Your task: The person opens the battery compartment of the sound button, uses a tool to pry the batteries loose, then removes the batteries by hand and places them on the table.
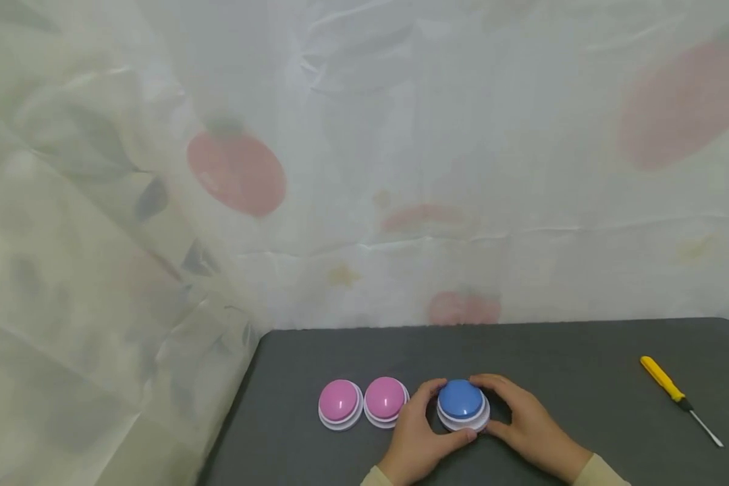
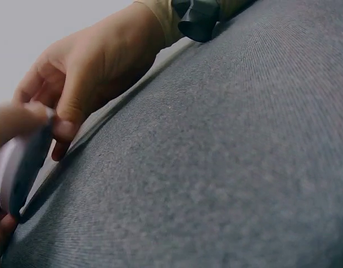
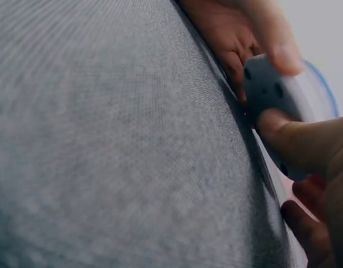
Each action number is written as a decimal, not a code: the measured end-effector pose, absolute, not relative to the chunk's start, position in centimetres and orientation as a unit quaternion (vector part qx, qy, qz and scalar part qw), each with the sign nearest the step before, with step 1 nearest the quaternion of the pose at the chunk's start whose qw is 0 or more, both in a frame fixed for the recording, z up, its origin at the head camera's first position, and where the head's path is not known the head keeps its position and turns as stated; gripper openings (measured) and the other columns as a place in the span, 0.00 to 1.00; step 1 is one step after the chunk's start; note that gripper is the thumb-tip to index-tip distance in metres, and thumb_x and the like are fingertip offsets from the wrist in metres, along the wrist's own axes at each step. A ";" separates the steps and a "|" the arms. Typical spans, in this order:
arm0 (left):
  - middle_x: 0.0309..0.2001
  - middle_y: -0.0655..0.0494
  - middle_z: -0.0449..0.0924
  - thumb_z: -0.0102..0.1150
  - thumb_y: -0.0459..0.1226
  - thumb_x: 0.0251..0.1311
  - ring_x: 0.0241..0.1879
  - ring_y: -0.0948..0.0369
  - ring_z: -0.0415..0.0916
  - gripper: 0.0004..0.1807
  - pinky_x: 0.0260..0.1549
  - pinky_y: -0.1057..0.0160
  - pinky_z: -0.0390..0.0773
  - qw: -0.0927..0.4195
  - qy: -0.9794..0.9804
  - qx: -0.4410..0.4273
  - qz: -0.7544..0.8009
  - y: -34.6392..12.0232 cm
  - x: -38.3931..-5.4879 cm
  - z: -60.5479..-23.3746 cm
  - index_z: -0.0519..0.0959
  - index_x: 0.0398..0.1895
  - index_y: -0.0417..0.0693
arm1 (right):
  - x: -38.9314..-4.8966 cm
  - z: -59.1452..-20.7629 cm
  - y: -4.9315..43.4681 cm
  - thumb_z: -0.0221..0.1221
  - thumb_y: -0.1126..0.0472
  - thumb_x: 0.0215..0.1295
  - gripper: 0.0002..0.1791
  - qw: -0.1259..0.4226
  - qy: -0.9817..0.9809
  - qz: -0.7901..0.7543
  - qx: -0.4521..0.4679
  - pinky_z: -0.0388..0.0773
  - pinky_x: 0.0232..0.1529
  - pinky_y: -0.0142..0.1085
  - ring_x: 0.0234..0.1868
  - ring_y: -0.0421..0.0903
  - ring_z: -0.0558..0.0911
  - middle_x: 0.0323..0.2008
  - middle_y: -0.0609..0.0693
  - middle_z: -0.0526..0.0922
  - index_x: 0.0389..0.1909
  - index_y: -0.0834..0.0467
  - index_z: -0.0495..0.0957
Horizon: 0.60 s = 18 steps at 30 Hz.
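Observation:
A blue dome push button (image 1: 461, 399) on a white round base is held between both hands over the dark table. My left hand (image 1: 416, 439) grips its left side, thumb at the near rim and index finger at the far edge. From the right, my right hand (image 1: 531, 425) pinches the same button, its thumb at the near right of the base. The right wrist view shows the button's grey underside (image 3: 264, 88), dotted with dark holes and tipped up off the table. Two pink push buttons, one (image 1: 338, 400) beside the other (image 1: 385, 398), sit left of my left hand.
A screwdriver with a yellow handle (image 1: 662, 378) lies at the right of the dark table (image 1: 559, 351). Behind the table hangs a pale printed sheet (image 1: 352, 169), and another covers the left side. A black device (image 2: 198, 19) sits on my right wrist.

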<state>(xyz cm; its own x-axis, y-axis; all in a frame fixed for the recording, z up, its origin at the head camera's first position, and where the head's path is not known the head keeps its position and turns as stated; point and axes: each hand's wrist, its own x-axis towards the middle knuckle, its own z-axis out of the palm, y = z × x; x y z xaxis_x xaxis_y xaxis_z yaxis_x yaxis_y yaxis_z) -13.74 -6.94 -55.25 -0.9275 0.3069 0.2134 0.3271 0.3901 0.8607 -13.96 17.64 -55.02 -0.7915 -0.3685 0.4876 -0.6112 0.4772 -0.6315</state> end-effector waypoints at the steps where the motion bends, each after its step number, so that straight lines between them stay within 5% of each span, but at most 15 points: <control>1: 0.63 0.63 0.83 0.84 0.57 0.55 0.63 0.64 0.79 0.44 0.66 0.56 0.77 0.004 -0.829 -0.188 -0.527 -6.9 -13.7 -55.2 0.75 0.72 0.54 | -14.0 -55.0 17.6 0.82 0.72 0.52 0.42 0.157 -0.841 0.426 0.294 0.66 0.68 0.20 0.67 0.47 0.82 0.65 0.50 0.84 0.70 0.54 0.80; 8: 0.56 0.64 0.82 0.77 0.53 0.65 0.54 0.67 0.80 0.30 0.55 0.62 0.81 -0.004 -0.813 -0.210 -0.542 -6.8 -13.5 -55.1 0.75 0.64 0.56 | -13.5 -54.8 17.4 0.77 0.81 0.52 0.37 0.199 -0.812 0.464 0.292 0.74 0.61 0.21 0.63 0.39 0.83 0.62 0.50 0.86 0.59 0.49 0.80; 12: 0.51 0.62 0.84 0.69 0.50 0.74 0.48 0.69 0.80 0.21 0.49 0.64 0.82 0.041 -0.817 -0.233 -0.526 -6.6 -13.6 -55.3 0.80 0.62 0.51 | -13.5 -54.7 17.5 0.77 0.79 0.54 0.32 0.203 -0.795 0.486 0.302 0.80 0.52 0.24 0.59 0.39 0.84 0.60 0.54 0.86 0.51 0.47 0.77; 18: 0.52 0.57 0.87 0.64 0.45 0.79 0.48 0.68 0.81 0.18 0.50 0.62 0.83 0.093 -0.821 -0.252 -0.505 -6.8 -13.6 -55.7 0.85 0.63 0.46 | -13.5 -54.7 17.3 0.77 0.75 0.57 0.30 0.202 -0.792 0.492 0.301 0.84 0.46 0.27 0.54 0.40 0.86 0.58 0.54 0.87 0.54 0.47 0.79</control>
<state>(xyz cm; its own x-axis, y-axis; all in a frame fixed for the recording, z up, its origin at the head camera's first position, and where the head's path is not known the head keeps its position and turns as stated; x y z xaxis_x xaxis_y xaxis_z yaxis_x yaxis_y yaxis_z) -13.61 -6.81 -55.67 -0.8558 0.3194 0.4069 0.5072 0.3638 0.7813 -13.49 17.34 -54.74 -0.7377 -0.2783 0.6151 -0.6747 0.3358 -0.6573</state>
